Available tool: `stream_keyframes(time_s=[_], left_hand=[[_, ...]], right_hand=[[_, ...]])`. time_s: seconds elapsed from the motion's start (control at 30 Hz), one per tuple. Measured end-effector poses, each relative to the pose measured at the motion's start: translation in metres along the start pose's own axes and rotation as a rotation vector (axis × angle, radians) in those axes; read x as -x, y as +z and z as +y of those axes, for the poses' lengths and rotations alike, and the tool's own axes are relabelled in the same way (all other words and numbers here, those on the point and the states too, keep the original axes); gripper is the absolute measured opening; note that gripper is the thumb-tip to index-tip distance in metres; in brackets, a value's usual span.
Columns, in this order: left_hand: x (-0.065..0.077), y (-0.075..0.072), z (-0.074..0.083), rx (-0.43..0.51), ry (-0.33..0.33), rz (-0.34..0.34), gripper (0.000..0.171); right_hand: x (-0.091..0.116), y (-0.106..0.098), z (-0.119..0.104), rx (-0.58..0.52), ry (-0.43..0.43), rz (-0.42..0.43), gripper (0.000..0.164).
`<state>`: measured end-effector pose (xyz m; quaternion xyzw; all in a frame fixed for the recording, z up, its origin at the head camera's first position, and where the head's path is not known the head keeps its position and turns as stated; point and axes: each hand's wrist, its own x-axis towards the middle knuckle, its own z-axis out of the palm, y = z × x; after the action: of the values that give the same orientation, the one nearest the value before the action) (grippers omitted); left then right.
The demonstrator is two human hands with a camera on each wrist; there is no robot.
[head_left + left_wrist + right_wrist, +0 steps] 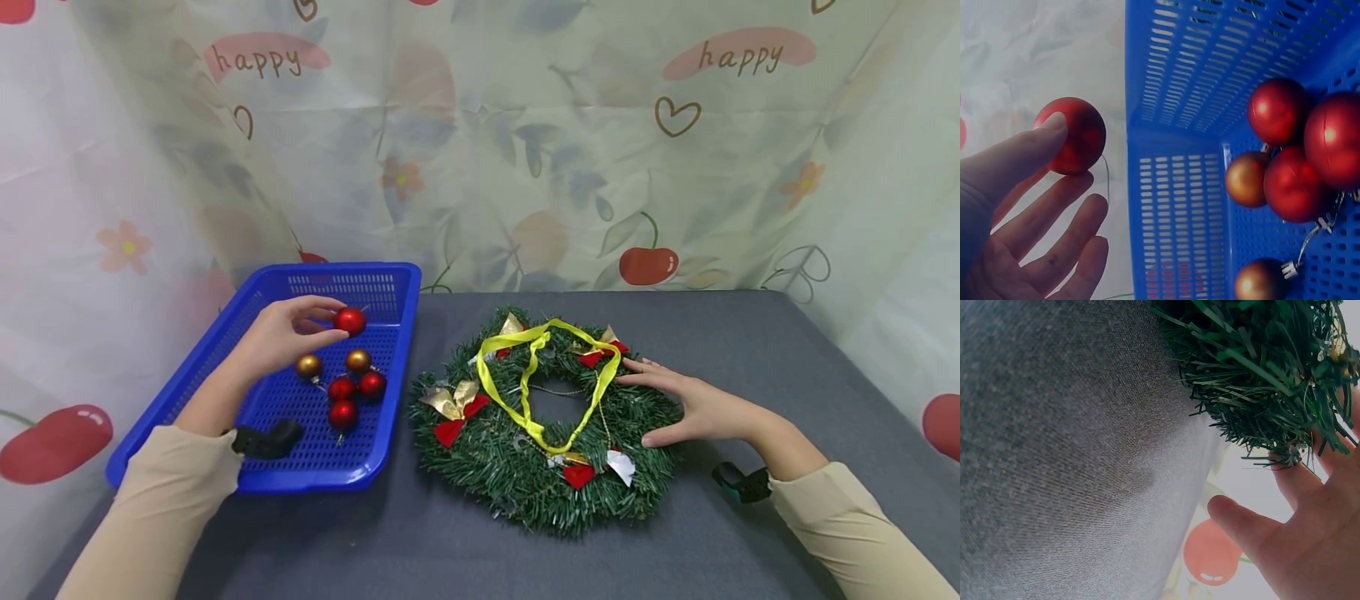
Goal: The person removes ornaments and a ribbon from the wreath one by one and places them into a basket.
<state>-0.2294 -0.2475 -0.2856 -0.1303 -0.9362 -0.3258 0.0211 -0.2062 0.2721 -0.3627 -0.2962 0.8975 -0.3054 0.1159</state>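
Between thumb and fingertips, my left hand (288, 333) pinches a red Christmas ball (350, 322) above the blue basket (407, 333). A thin string trails from that ball (1075, 136) in the left wrist view. Inside the basket lie several more red balls (342, 414) and two gold balls (358, 361). My right hand (701, 410) rests with extended fingers at the right side of a green wreath (480, 475). In the right wrist view its fingertips reach into the wreath's needles (1254, 381). A yellow ribbon (491, 375) lies looped over the wreath's top.
Gold and red bows (456, 408) decorate the wreath, which lies right of the basket on a grey cloth-covered table (375, 550). A patterned curtain (480, 167) hangs behind and at both sides. Dark camera straps circle both wrists.
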Motion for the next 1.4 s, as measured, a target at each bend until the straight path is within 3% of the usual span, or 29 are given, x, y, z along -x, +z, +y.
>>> stream_keyframes(time_s=[0.43,0.7,0.87,1.2,1.4], left_hand=[[-0.004,0.003,-0.01,-0.049,-0.01,-0.077,0.042],[-0.004,0.003,-0.01,-0.07,-0.055,-0.124,0.043],[-0.004,0.004,-0.009,-0.098,-0.049,-0.151,0.043],[-0.003,0.005,-0.014,-0.149,-0.037,-0.177,0.038],[-0.003,0.005,-0.012,-0.146,-0.027,-0.16,0.038]], right_hand=[[0.0,-0.001,-0.001,-0.004,-0.008,-0.01,0.07],[0.0,-0.001,-0.001,-0.002,-0.006,-0.01,0.07],[0.0,-0.002,-0.002,-0.001,-0.003,-0.014,0.07],[0.0,-0.002,-0.003,-0.009,-0.005,-0.013,0.07],[0.0,-0.001,-0.001,-0.014,-0.01,-0.008,0.07]])
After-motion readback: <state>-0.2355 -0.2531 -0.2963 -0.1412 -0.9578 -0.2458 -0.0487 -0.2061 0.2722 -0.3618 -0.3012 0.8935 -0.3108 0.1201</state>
